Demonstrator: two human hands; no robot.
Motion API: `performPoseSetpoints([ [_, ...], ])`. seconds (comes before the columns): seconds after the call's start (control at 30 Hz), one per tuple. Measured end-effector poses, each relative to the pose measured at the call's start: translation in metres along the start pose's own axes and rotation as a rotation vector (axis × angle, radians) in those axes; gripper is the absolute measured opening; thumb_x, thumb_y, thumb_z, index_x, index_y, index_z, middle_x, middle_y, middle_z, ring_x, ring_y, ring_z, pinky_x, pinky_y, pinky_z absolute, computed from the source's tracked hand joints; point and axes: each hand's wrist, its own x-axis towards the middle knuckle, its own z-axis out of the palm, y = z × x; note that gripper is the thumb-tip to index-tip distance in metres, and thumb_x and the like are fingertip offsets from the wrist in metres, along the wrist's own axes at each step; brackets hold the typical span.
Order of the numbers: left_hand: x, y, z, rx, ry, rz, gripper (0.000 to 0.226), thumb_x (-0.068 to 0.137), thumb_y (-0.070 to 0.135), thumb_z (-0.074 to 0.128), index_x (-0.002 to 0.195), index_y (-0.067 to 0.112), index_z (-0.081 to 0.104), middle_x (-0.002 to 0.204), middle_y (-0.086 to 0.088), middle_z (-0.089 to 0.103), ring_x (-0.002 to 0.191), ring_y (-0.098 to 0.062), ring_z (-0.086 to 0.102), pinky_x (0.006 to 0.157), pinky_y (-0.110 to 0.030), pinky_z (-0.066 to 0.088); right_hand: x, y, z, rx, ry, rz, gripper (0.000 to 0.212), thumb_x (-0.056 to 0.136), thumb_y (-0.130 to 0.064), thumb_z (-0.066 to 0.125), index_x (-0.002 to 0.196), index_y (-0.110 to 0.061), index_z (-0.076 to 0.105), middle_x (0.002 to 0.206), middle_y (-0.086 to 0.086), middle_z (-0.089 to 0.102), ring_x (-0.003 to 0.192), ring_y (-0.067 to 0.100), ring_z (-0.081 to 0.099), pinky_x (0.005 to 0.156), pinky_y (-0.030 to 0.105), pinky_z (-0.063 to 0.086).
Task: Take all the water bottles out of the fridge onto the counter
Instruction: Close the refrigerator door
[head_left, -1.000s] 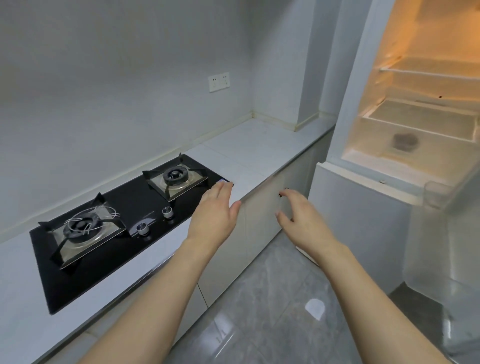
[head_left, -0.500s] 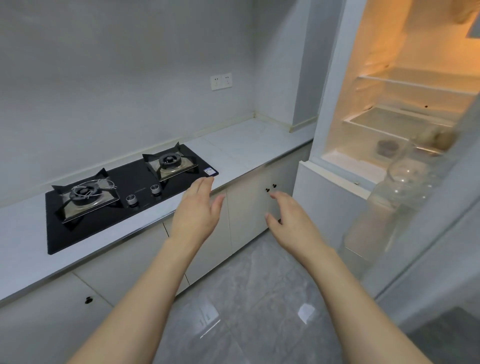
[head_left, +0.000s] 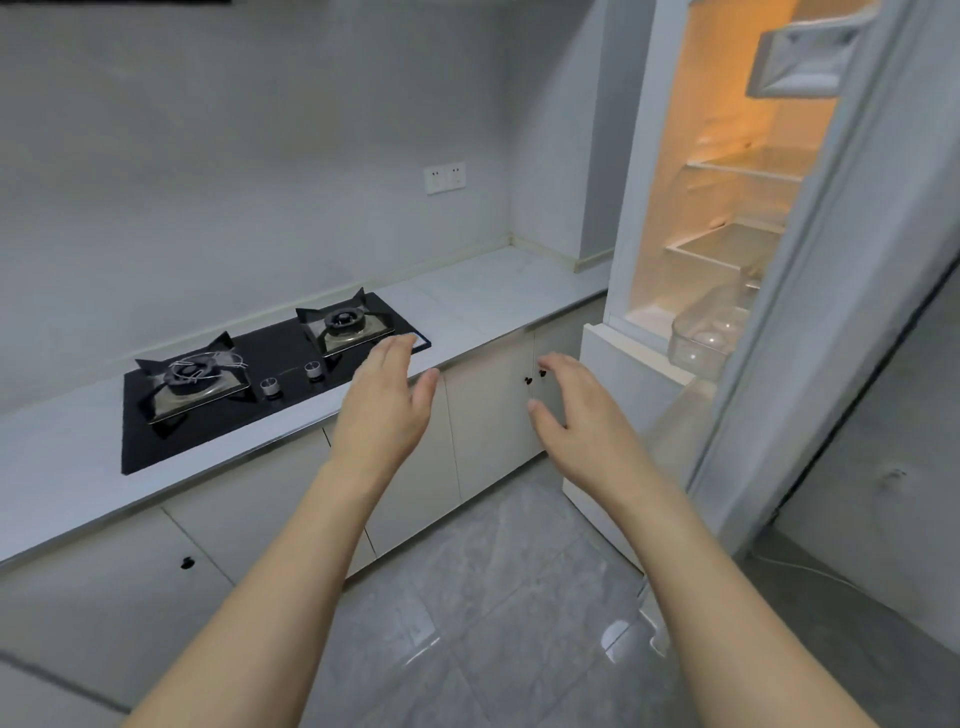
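The fridge (head_left: 623, 218) stands open at the right, lit orange inside, and the shelves I can see hold nothing. Its door (head_left: 810, 291) swings toward me, with a clear bin (head_left: 701, 338) low on its inner side; clear rounded shapes show in the bin, too blurred to tell as water bottles. The white counter (head_left: 498, 291) runs left from the fridge. My left hand (head_left: 387, 402) hovers open in front of the counter edge. My right hand (head_left: 576, 410) is open too, held before the cabinet doors, left of the fridge's lower part. Neither hand holds anything.
A black two-burner gas hob (head_left: 249, 374) is set in the counter at the left. White cabinets (head_left: 488, 415) sit below. A wall socket (head_left: 444, 177) is above the counter. Grey glossy floor tiles (head_left: 493, 597) lie in front of me.
The view has pulled back and risen, so the counter, hob and fridge look farther away. The fridge door now shows more fully. Both hands stay open and raised, slightly farther from the counter.
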Motion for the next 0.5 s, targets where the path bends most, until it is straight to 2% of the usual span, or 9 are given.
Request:
performPoseSetpoints([
  [0.07, -0.014, 0.022, -0.006, 0.014, 0.035, -0.009, 0.046, 0.099, 0.030, 0.051, 0.141, 0.013, 0.044, 0.145, -0.002, 0.045, 0.134, -0.020, 0.040, 0.105, -0.034, 0.035, -0.012, 0.002, -0.021, 0.021, 0.022, -0.068, 0.048, 0.096, -0.019, 0.051, 0.143, -0.014, 0.040, 0.148, -0.001, 0.039, 0.137, 0.011, 0.033, 0.105, 0.012, 0.018],
  [0.2, -0.037, 0.059, -0.008, 0.038, 0.071, 0.014, 0.047, 0.099, 0.030, 0.051, 0.141, 0.012, 0.044, 0.145, -0.003, 0.046, 0.135, -0.020, 0.039, 0.107, -0.032, 0.033, -0.029, 0.000, -0.058, 0.072, 0.094, -0.207, 0.045, 0.097, -0.016, 0.050, 0.141, -0.016, 0.042, 0.150, -0.005, 0.037, 0.139, 0.005, 0.029, 0.110, 0.012, 0.021],
  [0.33, -0.059, 0.093, -0.015, 0.057, 0.129, 0.052, 0.047, 0.098, 0.030, 0.052, 0.141, 0.013, 0.045, 0.145, -0.003, 0.047, 0.136, -0.019, 0.039, 0.110, -0.034, 0.034, -0.042, -0.004, -0.098, 0.142, 0.219, -0.369, 0.041, 0.095, -0.007, 0.050, 0.136, -0.010, 0.048, 0.147, 0.001, 0.042, 0.139, 0.011, 0.033, 0.108, 0.004, 0.017],
  [0.5, -0.071, 0.135, -0.029, 0.054, 0.200, 0.109, 0.047, 0.098, 0.032, 0.053, 0.141, 0.016, 0.044, 0.142, 0.002, 0.048, 0.128, -0.009, 0.042, 0.105, -0.024, 0.032, -0.057, -0.012, -0.133, 0.281, 0.438, -0.659, 0.042, 0.087, 0.017, 0.049, 0.125, 0.004, 0.056, 0.137, 0.016, 0.052, 0.135, 0.025, 0.045, 0.112, 0.031, 0.035],
])
